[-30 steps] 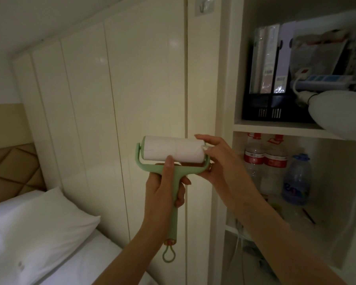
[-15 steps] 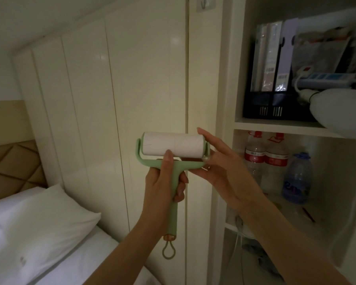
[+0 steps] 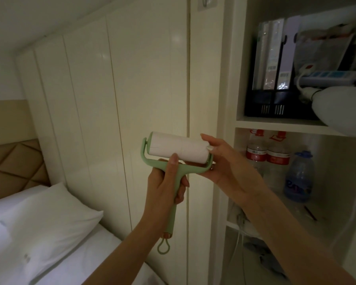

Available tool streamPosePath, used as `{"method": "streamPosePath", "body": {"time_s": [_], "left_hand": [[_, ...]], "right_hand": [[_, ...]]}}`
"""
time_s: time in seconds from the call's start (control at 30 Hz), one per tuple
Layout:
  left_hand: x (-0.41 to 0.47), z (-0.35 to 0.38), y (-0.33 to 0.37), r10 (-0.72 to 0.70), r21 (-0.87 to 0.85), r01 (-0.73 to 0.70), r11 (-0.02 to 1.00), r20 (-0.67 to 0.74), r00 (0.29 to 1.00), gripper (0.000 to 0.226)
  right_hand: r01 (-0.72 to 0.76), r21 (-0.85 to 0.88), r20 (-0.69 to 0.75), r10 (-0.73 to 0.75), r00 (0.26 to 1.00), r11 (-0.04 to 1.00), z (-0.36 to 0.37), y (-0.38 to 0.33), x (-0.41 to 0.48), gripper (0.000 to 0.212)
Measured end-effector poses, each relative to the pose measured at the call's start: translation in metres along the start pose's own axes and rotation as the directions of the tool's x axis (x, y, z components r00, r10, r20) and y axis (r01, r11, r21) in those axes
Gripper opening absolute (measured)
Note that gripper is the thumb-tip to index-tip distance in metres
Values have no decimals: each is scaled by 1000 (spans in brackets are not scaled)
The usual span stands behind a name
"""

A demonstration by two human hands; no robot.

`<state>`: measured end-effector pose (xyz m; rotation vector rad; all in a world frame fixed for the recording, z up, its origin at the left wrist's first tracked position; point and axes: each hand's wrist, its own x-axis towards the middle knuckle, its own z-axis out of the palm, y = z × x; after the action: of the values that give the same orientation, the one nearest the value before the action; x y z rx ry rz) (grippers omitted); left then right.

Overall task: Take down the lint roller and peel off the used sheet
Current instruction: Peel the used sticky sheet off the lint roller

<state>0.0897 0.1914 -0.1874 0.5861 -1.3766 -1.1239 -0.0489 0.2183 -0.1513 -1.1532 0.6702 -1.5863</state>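
Note:
A lint roller [image 3: 178, 149] with a white paper roll and a pale green frame is held upright in front of the wardrobe doors. My left hand [image 3: 164, 188] is shut on its green handle, thumb resting against the lower edge of the roll. A loop hangs from the handle's bottom end. My right hand [image 3: 224, 161] touches the right end of the roll, fingers over the top and thumb on the paper near the edge. No sheet stands lifted off the roll.
Cream wardrobe doors [image 3: 115, 99] fill the background, with a wall hook [image 3: 206, 3] above. An open shelf unit at right holds black file boxes [image 3: 275, 95], a power strip [image 3: 327, 78] and water bottles [image 3: 275, 159]. A bed with a white pillow [image 3: 45, 219] lies at the lower left.
The roller has tilted a little, its right end lower. My right hand has shifted along the roll's right end, with the thumb now on the paper.

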Motion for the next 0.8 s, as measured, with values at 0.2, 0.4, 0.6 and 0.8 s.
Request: {"method": "streamPosePath", "body": {"time_s": [0.2, 0.4, 0.6, 0.8], "left_hand": [[2, -3, 0, -14, -16, 14, 1000, 11, 1000, 35], [2, -2, 0, -13, -4, 14, 1000, 26, 1000, 38], [0, -2, -2, -8, 25, 7, 1000, 25, 1000, 39], [-1, -1, -2, -8, 23, 7, 1000, 26, 1000, 39]], "right_hand": [[-92, 124, 71, 83, 994, 988, -4, 1, 0, 39], [-85, 51, 15, 84, 996, 995, -2, -1, 0, 28], [-104, 31, 25, 104, 994, 994, -5, -3, -3, 29], [-128, 78, 51, 124, 991, 989, -6, -4, -6, 33]]}}
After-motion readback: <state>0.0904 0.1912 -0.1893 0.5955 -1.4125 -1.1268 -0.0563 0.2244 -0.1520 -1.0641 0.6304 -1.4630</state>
